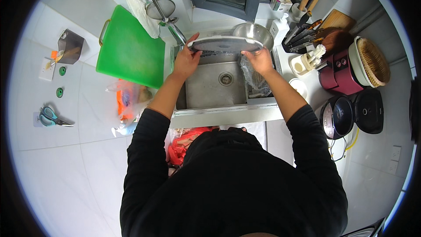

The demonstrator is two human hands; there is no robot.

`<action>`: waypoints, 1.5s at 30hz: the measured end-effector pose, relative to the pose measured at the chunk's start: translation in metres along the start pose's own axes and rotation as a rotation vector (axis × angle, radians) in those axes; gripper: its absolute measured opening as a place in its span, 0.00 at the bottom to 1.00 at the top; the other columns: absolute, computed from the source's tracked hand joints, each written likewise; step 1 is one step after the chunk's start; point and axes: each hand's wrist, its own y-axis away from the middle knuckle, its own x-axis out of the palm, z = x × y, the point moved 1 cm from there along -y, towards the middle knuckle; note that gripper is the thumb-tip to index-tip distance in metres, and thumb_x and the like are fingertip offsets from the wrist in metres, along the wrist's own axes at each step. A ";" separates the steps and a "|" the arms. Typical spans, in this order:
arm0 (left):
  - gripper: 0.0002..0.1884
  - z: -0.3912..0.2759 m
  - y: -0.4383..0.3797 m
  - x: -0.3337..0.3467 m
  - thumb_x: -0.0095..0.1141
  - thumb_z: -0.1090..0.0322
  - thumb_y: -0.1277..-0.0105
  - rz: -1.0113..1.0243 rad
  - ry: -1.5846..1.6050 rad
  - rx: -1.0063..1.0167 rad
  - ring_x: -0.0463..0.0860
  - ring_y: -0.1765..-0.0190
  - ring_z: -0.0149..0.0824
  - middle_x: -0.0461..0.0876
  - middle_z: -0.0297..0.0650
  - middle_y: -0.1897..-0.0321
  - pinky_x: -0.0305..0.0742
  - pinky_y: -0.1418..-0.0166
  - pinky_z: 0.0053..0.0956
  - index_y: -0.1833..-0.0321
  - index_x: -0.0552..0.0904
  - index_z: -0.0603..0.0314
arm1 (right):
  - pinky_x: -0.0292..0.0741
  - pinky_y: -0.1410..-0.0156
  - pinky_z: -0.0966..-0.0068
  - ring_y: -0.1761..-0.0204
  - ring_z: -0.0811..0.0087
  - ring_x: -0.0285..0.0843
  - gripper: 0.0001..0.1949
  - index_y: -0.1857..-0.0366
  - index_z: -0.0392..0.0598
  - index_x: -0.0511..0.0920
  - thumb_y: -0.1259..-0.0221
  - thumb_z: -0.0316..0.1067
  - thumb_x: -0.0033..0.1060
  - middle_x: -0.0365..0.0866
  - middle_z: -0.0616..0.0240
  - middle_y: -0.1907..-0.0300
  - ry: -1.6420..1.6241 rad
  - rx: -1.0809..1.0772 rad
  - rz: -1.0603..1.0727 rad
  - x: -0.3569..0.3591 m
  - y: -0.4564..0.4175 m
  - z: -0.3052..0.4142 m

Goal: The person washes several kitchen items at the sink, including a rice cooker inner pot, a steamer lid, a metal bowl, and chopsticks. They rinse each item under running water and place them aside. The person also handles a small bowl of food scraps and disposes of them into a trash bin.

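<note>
My left hand [188, 60] and my right hand [259, 60] grip the two ends of a flat, oval-looking grey lid or board with a pale rim [225, 44], tilted nearly edge-on above the back of the steel sink [213, 89]. Beyond its left end stands the chrome faucet [177, 33]. A stainless steel bowl [255, 32] sits behind its right end. Below my right hand, crumpled clear plastic [251, 75] lies over a rack at the sink's right side. The sink drain [226, 78] shows beneath the held piece.
A large green cutting board [131, 49] stands left of the sink. On the right are a white pump bottle [279, 28], a knife holder [291, 45], a dark red appliance [342, 72] and an open rice cooker [338, 115]. Scissors [52, 118] hang on the left wall.
</note>
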 end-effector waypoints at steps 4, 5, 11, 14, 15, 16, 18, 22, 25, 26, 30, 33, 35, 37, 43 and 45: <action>0.40 -0.027 -0.007 -0.021 0.62 0.80 0.31 0.042 0.012 0.249 0.90 0.35 0.45 0.90 0.51 0.34 0.81 0.30 0.34 0.15 0.70 0.51 | 0.73 0.26 0.59 0.43 0.61 0.89 0.15 0.53 0.58 0.94 0.47 0.32 0.79 0.96 0.68 0.53 0.164 -0.245 -0.069 -0.014 -0.029 0.011; 0.38 -0.028 -0.010 -0.026 0.61 0.81 0.31 0.043 0.046 0.286 0.90 0.33 0.43 0.88 0.51 0.32 0.80 0.28 0.33 0.16 0.73 0.53 | 0.73 0.26 0.59 0.44 0.62 0.89 0.15 0.53 0.58 0.94 0.47 0.33 0.79 0.96 0.69 0.53 0.174 -0.298 -0.082 -0.018 -0.035 0.013; 0.35 -0.044 -0.030 -0.051 0.69 0.75 0.37 0.041 -0.065 0.500 0.89 0.31 0.44 0.89 0.47 0.31 0.81 0.26 0.34 0.22 0.82 0.52 | 0.73 0.27 0.61 0.43 0.63 0.89 0.15 0.51 0.62 0.95 0.43 0.39 0.77 0.96 0.72 0.51 0.220 -0.558 -0.158 -0.041 -0.076 0.032; 0.30 -0.045 -0.046 -0.066 0.70 0.75 0.37 -0.026 -0.292 0.708 0.91 0.36 0.47 0.90 0.41 0.34 0.87 0.34 0.38 0.29 0.86 0.48 | 0.73 0.27 0.61 0.41 0.67 0.89 0.14 0.51 0.63 0.94 0.41 0.41 0.76 0.96 0.76 0.46 0.319 -0.701 -0.186 -0.053 -0.096 0.050; 0.29 -0.048 -0.051 -0.069 0.69 0.74 0.36 -0.053 -0.340 0.769 0.91 0.37 0.45 0.90 0.40 0.34 0.88 0.35 0.37 0.30 0.87 0.48 | 0.73 0.27 0.61 0.40 0.68 0.89 0.14 0.51 0.63 0.94 0.41 0.41 0.75 0.96 0.77 0.45 0.340 -0.752 -0.200 -0.057 -0.103 0.055; 0.28 -0.052 -0.056 -0.072 0.69 0.74 0.36 -0.081 -0.386 0.830 0.92 0.37 0.44 0.90 0.38 0.34 0.89 0.37 0.36 0.31 0.88 0.47 | 0.74 0.28 0.61 0.39 0.69 0.89 0.13 0.51 0.62 0.94 0.40 0.41 0.75 0.95 0.78 0.43 0.387 -0.800 -0.216 -0.063 -0.110 0.059; 0.25 -0.063 -0.066 -0.082 0.68 0.73 0.34 -0.136 -0.497 0.944 0.92 0.38 0.42 0.90 0.37 0.34 0.90 0.39 0.34 0.33 0.90 0.46 | 0.74 0.29 0.62 0.39 0.69 0.89 0.13 0.51 0.62 0.94 0.40 0.40 0.74 0.95 0.79 0.43 0.476 -0.907 -0.238 -0.072 -0.127 0.069; 0.19 -0.085 -0.081 -0.107 0.65 0.72 0.33 -0.249 -0.696 1.108 0.93 0.41 0.38 0.91 0.35 0.34 0.91 0.43 0.29 0.39 0.93 0.47 | 0.74 0.29 0.60 0.38 0.69 0.89 0.14 0.48 0.64 0.92 0.37 0.41 0.74 0.94 0.79 0.39 0.606 -1.071 -0.252 -0.087 -0.147 0.095; 0.19 -0.101 -0.089 -0.116 0.67 0.71 0.34 -0.308 -0.746 1.195 0.94 0.42 0.37 0.91 0.34 0.35 0.91 0.45 0.27 0.41 0.94 0.47 | 0.74 0.28 0.61 0.34 0.70 0.87 0.15 0.44 0.67 0.90 0.35 0.42 0.74 0.91 0.79 0.36 0.740 -1.132 -0.277 -0.099 -0.157 0.109; 0.19 -0.105 -0.090 -0.116 0.67 0.71 0.35 -0.313 -0.741 1.210 0.94 0.43 0.36 0.91 0.34 0.35 0.90 0.45 0.27 0.41 0.93 0.47 | 0.75 0.26 0.61 0.33 0.70 0.86 0.18 0.41 0.67 0.89 0.34 0.42 0.74 0.91 0.76 0.35 0.763 -1.151 -0.275 -0.104 -0.163 0.106; 0.20 -0.112 -0.089 -0.123 0.68 0.72 0.36 -0.323 -0.776 1.248 0.93 0.43 0.35 0.89 0.32 0.33 0.90 0.47 0.26 0.40 0.94 0.46 | 0.77 0.35 0.54 0.40 0.60 0.85 0.14 0.55 0.55 0.85 0.44 0.32 0.81 0.91 0.66 0.47 0.679 -1.298 -0.354 -0.107 -0.166 0.145; 0.21 -0.120 -0.091 -0.126 0.68 0.73 0.36 -0.316 -0.760 1.290 0.93 0.43 0.35 0.88 0.32 0.31 0.89 0.48 0.25 0.40 0.94 0.46 | 0.77 0.37 0.54 0.42 0.59 0.86 0.14 0.57 0.54 0.84 0.45 0.31 0.81 0.91 0.65 0.49 0.671 -1.315 -0.381 -0.109 -0.169 0.150; 0.21 -0.126 -0.089 -0.129 0.68 0.73 0.36 -0.306 -0.780 1.287 0.93 0.43 0.36 0.89 0.32 0.32 0.90 0.46 0.25 0.40 0.94 0.47 | 0.77 0.37 0.53 0.42 0.59 0.86 0.13 0.57 0.54 0.84 0.45 0.31 0.81 0.90 0.65 0.49 0.658 -1.320 -0.384 -0.111 -0.170 0.150; 0.21 -0.133 -0.089 -0.134 0.67 0.73 0.36 -0.309 -0.773 1.303 0.93 0.42 0.37 0.90 0.32 0.33 0.90 0.45 0.25 0.40 0.94 0.48 | 0.78 0.37 0.52 0.42 0.57 0.86 0.13 0.57 0.54 0.85 0.44 0.32 0.80 0.91 0.64 0.49 0.656 -1.304 -0.357 -0.114 -0.173 0.153; 0.20 -0.138 -0.092 -0.135 0.66 0.74 0.35 -0.339 -0.662 1.305 0.93 0.41 0.41 0.91 0.37 0.36 0.90 0.38 0.31 0.40 0.93 0.54 | 0.76 0.24 0.56 0.31 0.59 0.84 0.23 0.34 0.59 0.81 0.32 0.35 0.74 0.90 0.63 0.36 0.176 -0.445 0.009 -0.093 -0.161 0.104; 0.19 -0.126 -0.084 -0.125 0.65 0.75 0.35 -0.318 -0.637 1.242 0.93 0.40 0.42 0.91 0.38 0.36 0.90 0.38 0.32 0.41 0.93 0.56 | 0.74 0.17 0.60 0.28 0.62 0.82 0.30 0.22 0.61 0.75 0.27 0.35 0.71 0.88 0.62 0.31 -0.057 -0.282 0.025 -0.076 -0.140 0.097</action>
